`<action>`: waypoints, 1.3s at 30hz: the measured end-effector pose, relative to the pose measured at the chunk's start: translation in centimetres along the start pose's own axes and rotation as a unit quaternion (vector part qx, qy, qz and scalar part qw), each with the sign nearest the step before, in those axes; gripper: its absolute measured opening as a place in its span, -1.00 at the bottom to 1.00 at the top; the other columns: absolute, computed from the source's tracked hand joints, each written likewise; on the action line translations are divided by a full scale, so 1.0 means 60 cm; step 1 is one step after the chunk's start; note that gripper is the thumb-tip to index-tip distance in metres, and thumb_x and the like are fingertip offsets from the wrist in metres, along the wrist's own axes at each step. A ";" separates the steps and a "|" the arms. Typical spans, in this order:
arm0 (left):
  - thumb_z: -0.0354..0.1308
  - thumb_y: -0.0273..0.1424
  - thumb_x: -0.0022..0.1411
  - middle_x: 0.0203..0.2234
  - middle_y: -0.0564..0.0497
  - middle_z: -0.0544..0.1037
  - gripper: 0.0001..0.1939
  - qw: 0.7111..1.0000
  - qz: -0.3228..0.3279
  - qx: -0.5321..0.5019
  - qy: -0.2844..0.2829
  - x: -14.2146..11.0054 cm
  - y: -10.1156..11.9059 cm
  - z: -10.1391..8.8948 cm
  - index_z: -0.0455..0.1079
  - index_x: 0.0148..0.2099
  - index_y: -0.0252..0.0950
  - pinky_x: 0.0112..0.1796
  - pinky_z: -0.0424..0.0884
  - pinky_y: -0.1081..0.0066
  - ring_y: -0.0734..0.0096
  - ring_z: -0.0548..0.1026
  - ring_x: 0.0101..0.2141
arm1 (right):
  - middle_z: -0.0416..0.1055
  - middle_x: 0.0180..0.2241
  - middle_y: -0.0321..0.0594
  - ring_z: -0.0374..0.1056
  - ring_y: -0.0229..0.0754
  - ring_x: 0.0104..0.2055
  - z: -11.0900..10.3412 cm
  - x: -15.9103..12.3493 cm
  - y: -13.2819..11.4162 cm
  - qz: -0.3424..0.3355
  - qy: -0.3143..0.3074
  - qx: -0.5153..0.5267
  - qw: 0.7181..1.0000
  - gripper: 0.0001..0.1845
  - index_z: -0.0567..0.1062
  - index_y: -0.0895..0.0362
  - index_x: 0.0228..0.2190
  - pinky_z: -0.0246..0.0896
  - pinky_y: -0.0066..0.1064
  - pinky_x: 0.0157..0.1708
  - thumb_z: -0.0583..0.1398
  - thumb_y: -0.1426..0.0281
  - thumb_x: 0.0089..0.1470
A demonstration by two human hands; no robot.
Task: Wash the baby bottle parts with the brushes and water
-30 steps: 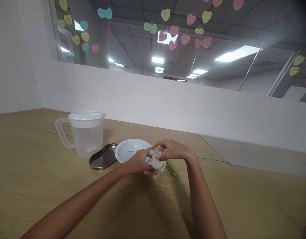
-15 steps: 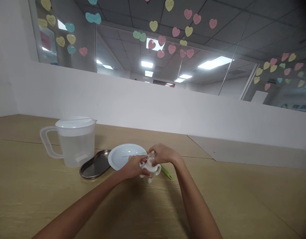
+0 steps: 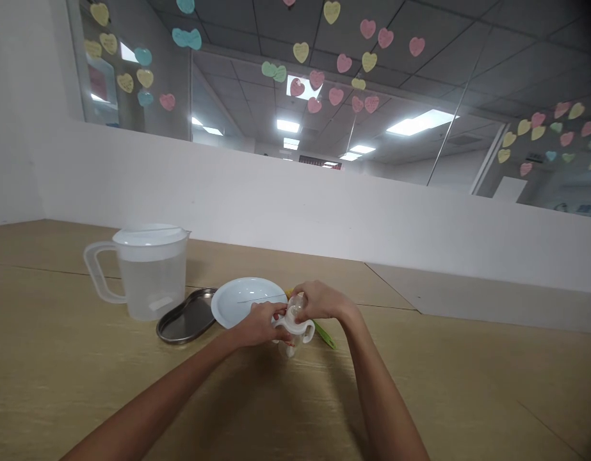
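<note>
A clear baby bottle (image 3: 291, 346) with a white collar and side handles is between my hands, just in front of the white plate. My left hand (image 3: 260, 324) grips it at the collar and handle on the left side. Over the top, my right hand (image 3: 320, 301) has its fingers closed round the clear cap (image 3: 296, 303). Part of the bottle is hidden by my fingers. Behind it, a tool with a green handle (image 3: 325, 334) lies on the table, partly covered by my right hand.
The white plate (image 3: 228, 301) has a thin, straight rod or wire across it. Left of it lies a kidney-shaped metal tray (image 3: 189, 317). A lidded plastic pitcher (image 3: 153, 282) stands further left. A white wall (image 3: 276, 198) with windows rises behind the table.
The bottle tilts slightly differently, with its base swung a little. Both hands keep their hold on it. The whole view has shifted slightly.
</note>
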State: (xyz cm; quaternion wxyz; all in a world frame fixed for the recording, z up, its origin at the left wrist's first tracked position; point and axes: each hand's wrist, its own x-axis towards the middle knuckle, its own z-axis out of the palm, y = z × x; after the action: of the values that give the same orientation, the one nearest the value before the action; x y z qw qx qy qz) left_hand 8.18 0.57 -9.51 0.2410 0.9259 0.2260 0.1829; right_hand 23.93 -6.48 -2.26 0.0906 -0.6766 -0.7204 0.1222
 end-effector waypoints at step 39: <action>0.21 -0.14 0.01 -0.17 -0.03 0.47 -0.56 0.968 -0.039 -0.147 0.201 -0.149 -0.008 0.060 0.37 -0.09 -0.26 -0.13 0.31 0.32 0.19 0.39 -0.15 | 0.41 -0.46 -0.26 0.25 -0.27 -0.43 0.016 -0.040 -0.086 -0.201 -0.019 0.002 0.979 -0.54 0.51 0.13 -0.22 0.01 -0.49 -0.48 0.25 0.15 -0.18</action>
State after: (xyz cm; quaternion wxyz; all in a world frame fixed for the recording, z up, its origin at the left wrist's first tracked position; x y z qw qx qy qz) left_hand 2.22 -4.88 -14.75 0.3313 0.8151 0.2766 0.3865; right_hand 18.86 -9.22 -1.55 0.1010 -0.5156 -0.8429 0.1158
